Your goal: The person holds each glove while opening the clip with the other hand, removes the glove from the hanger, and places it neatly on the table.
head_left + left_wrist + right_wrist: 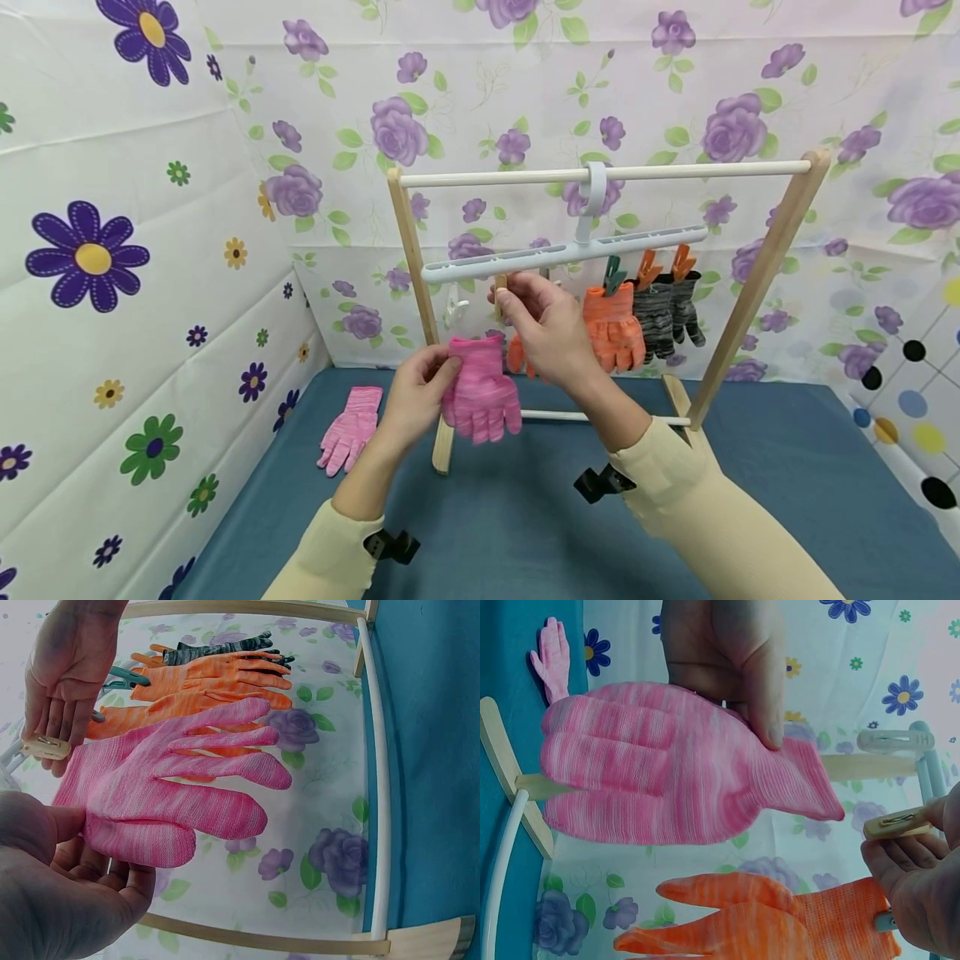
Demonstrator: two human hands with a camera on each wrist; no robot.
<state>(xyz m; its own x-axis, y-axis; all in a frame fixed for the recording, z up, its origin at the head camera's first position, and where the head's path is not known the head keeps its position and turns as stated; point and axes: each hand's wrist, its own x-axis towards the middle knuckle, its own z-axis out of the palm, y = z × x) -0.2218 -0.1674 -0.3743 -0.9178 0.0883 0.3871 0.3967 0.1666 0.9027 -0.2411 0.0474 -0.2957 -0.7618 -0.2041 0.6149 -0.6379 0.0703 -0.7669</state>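
Observation:
My left hand (420, 387) pinches a pink knit glove (483, 392) near its cuff, fingers of the glove hanging down below the hanger's left half. A wooden clothespin (900, 823) is between the thumb and fingers of my right hand (546, 325), just under the light-blue hanger (510, 260). In the right wrist view the pink glove's cuff is a short gap away from that clothespin. Clipped along the hanger are an orange glove (613, 329) with a green peg (614, 275), another orange glove partly behind my right hand, and dark grey gloves (654, 317) under orange pegs (648, 268).
The hanger hooks over the white bar (487, 178) of a wooden rack (757, 292) and tilts, lower at the left. A white peg (453, 307) hangs at its left end. Another pink glove (352, 429) lies on the blue tabletop (570, 517), left of the rack.

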